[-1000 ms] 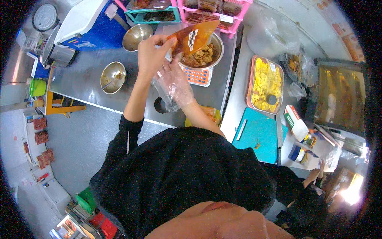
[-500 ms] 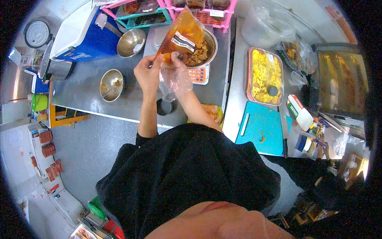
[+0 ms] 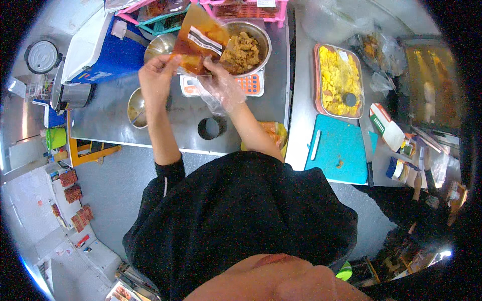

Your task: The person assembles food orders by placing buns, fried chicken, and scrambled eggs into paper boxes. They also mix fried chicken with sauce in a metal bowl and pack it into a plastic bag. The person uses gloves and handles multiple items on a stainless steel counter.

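A clear plastic pouch (image 3: 197, 27) of orange-brown sauce or food, with a black-and-white label, is held tilted over the bench. My bare left hand (image 3: 156, 75) pinches its lower left edge. My right hand (image 3: 222, 84), in a loose clear plastic glove, grips the lower right edge. Just right of the pouch sits a round metal bowl (image 3: 246, 47) of brown, saucy chunks, partly hidden by the pouch. Below this bowl shows a white kitchen scale (image 3: 253, 84) with orange buttons. A black ring-shaped thing (image 3: 211, 128) stands on the bench below my hands.
Left of my hands are two metal bowls, one with a spoon (image 3: 136, 111), and a blue-and-white cooler (image 3: 103, 52). Pink and teal baskets (image 3: 246, 11) stand behind. To the right lie a tray of yellow pieces (image 3: 337, 80), a turquoise cutting board (image 3: 339, 150) and a knife (image 3: 369, 163).
My left hand has moved left, away from my right hand, and the pouch has shifted left with it. More of the bowl's contents shows. The whole view has shifted slightly.
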Tool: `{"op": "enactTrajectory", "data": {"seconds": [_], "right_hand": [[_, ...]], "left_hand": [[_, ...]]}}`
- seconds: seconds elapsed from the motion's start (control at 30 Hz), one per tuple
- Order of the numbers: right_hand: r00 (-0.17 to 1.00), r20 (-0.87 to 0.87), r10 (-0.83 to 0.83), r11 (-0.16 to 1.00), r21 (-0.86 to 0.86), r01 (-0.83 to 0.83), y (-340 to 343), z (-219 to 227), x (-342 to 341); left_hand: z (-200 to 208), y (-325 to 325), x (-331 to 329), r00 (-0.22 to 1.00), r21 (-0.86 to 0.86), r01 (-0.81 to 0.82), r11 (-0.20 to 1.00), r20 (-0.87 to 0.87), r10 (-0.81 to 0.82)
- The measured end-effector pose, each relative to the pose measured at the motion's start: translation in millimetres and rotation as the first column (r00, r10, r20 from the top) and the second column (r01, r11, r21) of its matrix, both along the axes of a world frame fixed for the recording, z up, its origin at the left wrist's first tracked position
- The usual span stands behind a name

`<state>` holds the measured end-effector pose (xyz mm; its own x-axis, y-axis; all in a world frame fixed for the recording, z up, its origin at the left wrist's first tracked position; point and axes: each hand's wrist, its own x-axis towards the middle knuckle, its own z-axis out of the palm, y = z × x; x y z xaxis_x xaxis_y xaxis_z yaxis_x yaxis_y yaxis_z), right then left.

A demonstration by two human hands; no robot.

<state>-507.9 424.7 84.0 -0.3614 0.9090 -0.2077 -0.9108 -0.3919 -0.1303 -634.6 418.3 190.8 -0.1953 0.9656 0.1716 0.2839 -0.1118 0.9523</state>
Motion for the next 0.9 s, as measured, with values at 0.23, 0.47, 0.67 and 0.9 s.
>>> {"op": "enactTrajectory", "data": {"seconds": [0.23,0.47,0.67,0.9], "right_hand": [[0.992,-0.08,-0.094,0.987,0.125,0.104,10,17,-22],[0.971,-0.229,-0.06,0.996,0.054,0.075,3,13,-13],[0.993,0.004,-0.116,0.969,0.218,0.112,9,-3,6],[0.996,0.038,-0.077,0.997,0.014,0.077,5,-5,16]], "left_hand": [[28,24,-19,0.959,-0.113,0.093,0.989,-0.257,-0.12],[25,30,-22,0.884,-0.103,0.191,0.976,-0.414,-0.216],[10,36,-24,0.86,-0.181,0.284,0.942,-0.387,-0.334],[-8,34,-11,0.815,-0.092,0.259,0.961,-0.513,-0.269]]}}
